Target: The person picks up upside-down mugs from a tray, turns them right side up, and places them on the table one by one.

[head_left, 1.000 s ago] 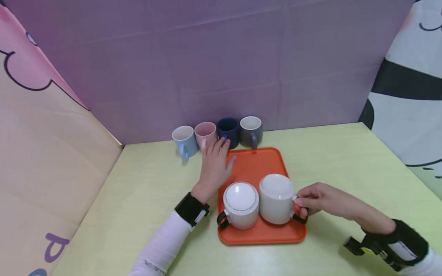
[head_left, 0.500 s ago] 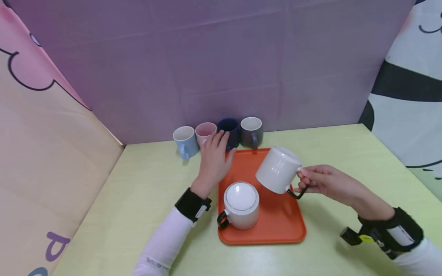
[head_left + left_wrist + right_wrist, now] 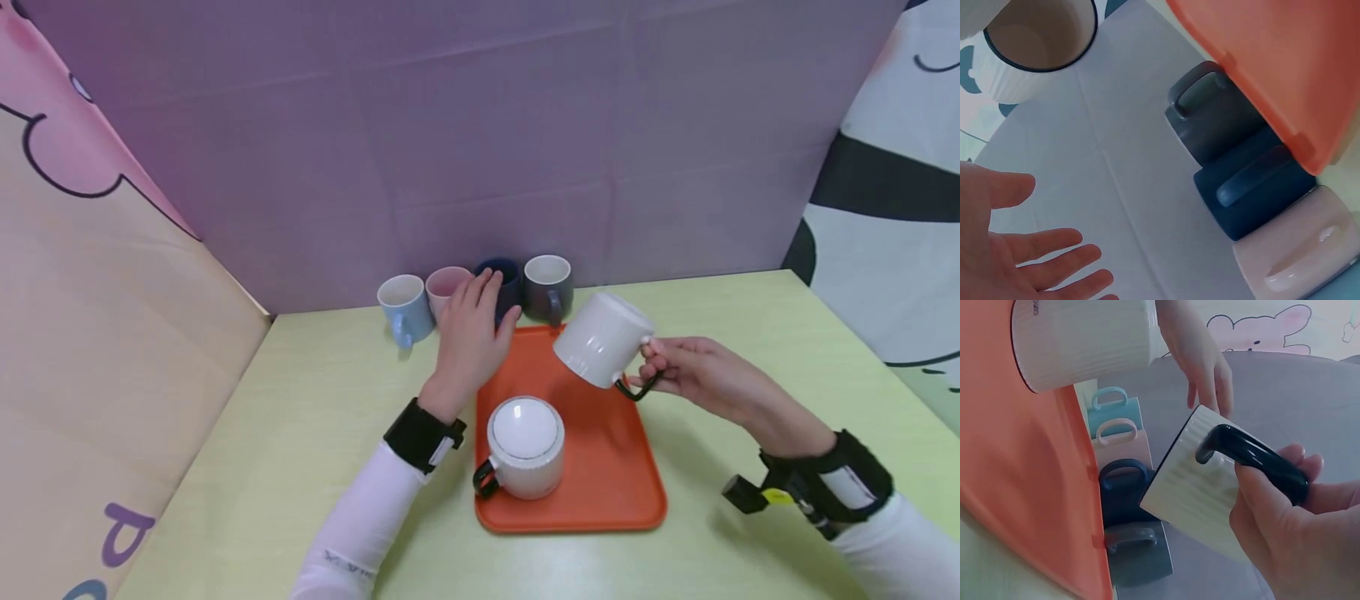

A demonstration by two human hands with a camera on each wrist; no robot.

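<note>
The left hand [image 3: 471, 337] hovers with fingers spread and relaxed over the row of mugs, hiding part of the pink mug [image 3: 444, 287] and the navy mug [image 3: 507, 287]; whether it touches them is unclear. Farther right, the lifted white mug [image 3: 602, 340] hangs above the orange tray [image 3: 600, 475], tilted, base up-left, mouth down-right. Its dark handle points right, pinched by the right hand [image 3: 693, 375], well apart from the left.
</note>
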